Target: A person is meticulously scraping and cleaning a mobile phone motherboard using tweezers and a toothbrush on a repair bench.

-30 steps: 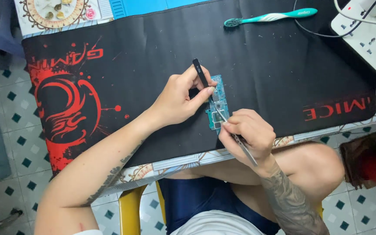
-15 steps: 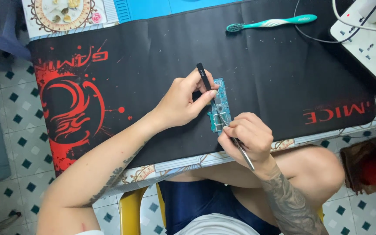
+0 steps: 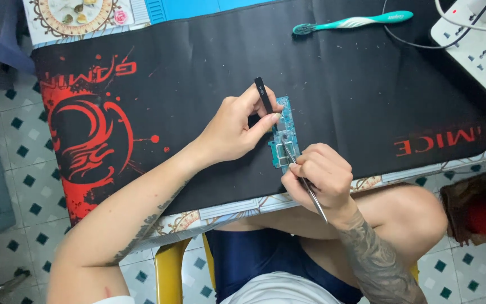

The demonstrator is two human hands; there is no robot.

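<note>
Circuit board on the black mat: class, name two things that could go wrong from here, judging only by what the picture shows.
1. The circuit board is pinned only by the left hand, which also holds a black tool; it could slide on the mat.
2. The right hand works metal tweezers on the board; a slip might scratch it or flick a small part off the near edge.

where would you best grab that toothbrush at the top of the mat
Grip the toothbrush at mid-handle, coming from above: it lies flat and alone on the black mat, bristled head to the left, handle running right, with open mat on both long sides.
</note>
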